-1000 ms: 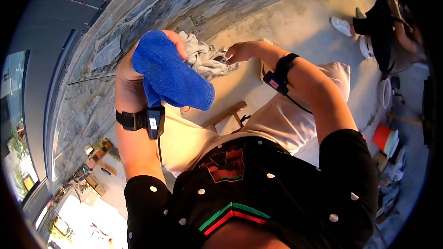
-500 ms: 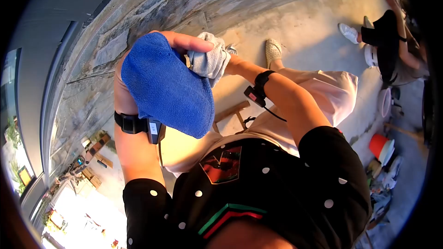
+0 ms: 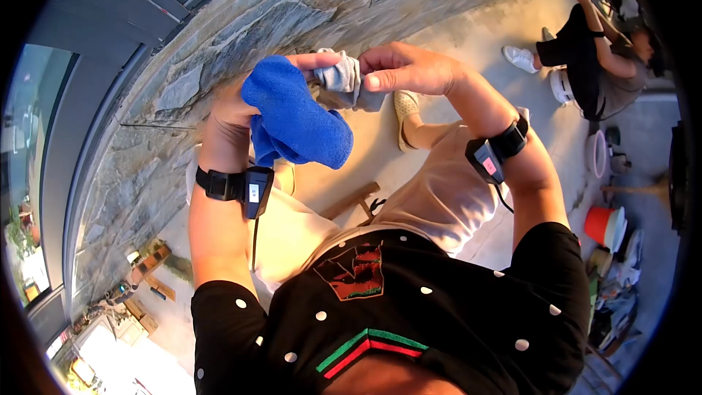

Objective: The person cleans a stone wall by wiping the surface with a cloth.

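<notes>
In the head view a blue cloth [image 3: 300, 117] is draped over my left hand [image 3: 235, 102], and it hangs down in folds. The left fingers reach out from behind it and touch a bunched grey cloth [image 3: 344, 77]. My right hand [image 3: 415, 69] is closed on the right side of that grey cloth, its thumb lying near the cloth's edge. Both cloths are held up in front of my knees. The blue cloth hides part of the left palm and fingers.
A stone-faced wall [image 3: 292, 18] runs close in front, with a dark-framed window [image 3: 44, 139] on the left. Low wooden furniture [image 3: 355, 201] is between my legs. On the right another person [image 3: 607, 66] sits near a red bucket [image 3: 601, 225] and a pale basin [image 3: 596, 153].
My right hand has risen and now shows fully beside the grey cloth. The blue cloth has moved slightly right and hangs more crumpled. The other person's arm has shifted.
</notes>
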### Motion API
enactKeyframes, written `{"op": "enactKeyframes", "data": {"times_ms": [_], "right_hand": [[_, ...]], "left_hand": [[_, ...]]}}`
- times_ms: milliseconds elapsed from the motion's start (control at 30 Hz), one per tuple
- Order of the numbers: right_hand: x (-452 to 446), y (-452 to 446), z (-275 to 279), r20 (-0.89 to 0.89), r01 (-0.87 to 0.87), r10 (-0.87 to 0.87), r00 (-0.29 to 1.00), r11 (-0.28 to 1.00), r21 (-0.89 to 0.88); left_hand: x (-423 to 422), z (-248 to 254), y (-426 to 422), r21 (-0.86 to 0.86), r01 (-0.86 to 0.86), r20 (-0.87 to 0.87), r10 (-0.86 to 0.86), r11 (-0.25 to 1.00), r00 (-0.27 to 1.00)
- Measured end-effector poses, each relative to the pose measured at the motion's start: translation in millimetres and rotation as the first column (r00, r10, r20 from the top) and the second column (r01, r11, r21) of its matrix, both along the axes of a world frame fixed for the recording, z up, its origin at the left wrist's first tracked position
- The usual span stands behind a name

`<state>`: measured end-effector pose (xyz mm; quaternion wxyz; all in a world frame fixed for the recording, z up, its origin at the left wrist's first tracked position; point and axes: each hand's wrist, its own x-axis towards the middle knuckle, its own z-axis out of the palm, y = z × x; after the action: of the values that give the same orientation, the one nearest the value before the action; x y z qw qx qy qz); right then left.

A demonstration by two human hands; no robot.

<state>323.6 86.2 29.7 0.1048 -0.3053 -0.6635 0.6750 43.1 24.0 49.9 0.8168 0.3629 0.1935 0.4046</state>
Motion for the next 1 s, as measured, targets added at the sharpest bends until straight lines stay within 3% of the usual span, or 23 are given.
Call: {"op": "enactKeyframes", "data": {"times_ms": [33,67,133,200,267,300,433,600,667,733,800,867,900,933,967,1000], "right_hand": [[-8,-6,17,0.123,-0.048,0.021,0.992,0.974,0.22],[-11,-6,17,0.119,-0.042,0.016,0.993,0.974,0.223],[-13,-3,16,0.122,0.081,-0.116,0.986,0.963,0.257],[2,14,-7,0.021,0.1,-0.108,0.994,0.963,0.248],[16,22,-15,-0.233,0.337,-0.322,0.918,0.941,0.027],[21,26,-18,-0.29,0.373,-0.39,0.874,0.921,-0.113],[41,39,-14,-0.393,0.355,-0.471,0.79,0.873,-0.334],[37,32,-7,-0.437,0.297,-0.477,0.763,0.858,-0.419],[37,31,-8,-0.439,0.296,-0.475,0.762,0.86,-0.417],[36,32,-11,-0.464,0.242,-0.347,0.815,0.932,-0.271],[31,27,-8,-0.518,0.185,-0.298,0.802,0.948,-0.259],[24,24,-8,-0.616,0.153,-0.298,0.729,0.948,-0.278],[20,19,-4,-0.619,0.153,-0.297,0.727,0.949,-0.276],[15,11,2,-0.693,0.073,-0.316,0.648,0.932,-0.356],[12,8,6,-0.754,-0.017,-0.341,0.561,0.906,-0.423],[13,9,6,-0.754,-0.021,-0.338,0.563,0.906,-0.422]], "left_hand": [[2,-6,6,0.009,0.014,-0.075,-0.013,1.0,0.997],[4,-12,12,0.017,0.029,-0.152,-0.026,0.999,0.988],[3,-22,24,0.065,0.014,-0.145,-0.004,0.998,0.989],[-5,-26,36,0.119,-0.05,-0.171,0.07,0.992,0.983],[-12,-29,44,0.125,-0.108,-0.164,0.128,0.986,0.978],[-15,-33,48,0.12,-0.125,-0.193,0.147,0.985,0.97],[-30,-41,56,0.176,-0.099,-0.241,0.14,0.979,0.96],[-24,-43,56,0.272,-0.041,-0.382,0.147,0.961,0.912],[-13,-41,57,0.318,0.311,-0.606,-0.061,0.896,0.793],[1,-50,59,0.185,0.482,-0.701,-0.229,0.856,0.675],[20,-54,55,0.14,0.598,-0.733,-0.323,0.789,0.598],[38,-54,50,-0.002,0.675,-0.731,-0.462,0.738,0.503],[47,-55,49,0.07,0.748,-0.787,-0.425,0.66,0.448],[55,-51,45,0.07,0.747,-0.788,-0.422,0.661,0.448],[62,-45,40,-0.052,0.665,-0.787,-0.441,0.745,0.432],[69,-41,36,-0.076,0.59,-0.773,-0.422,0.803,0.474]]}}
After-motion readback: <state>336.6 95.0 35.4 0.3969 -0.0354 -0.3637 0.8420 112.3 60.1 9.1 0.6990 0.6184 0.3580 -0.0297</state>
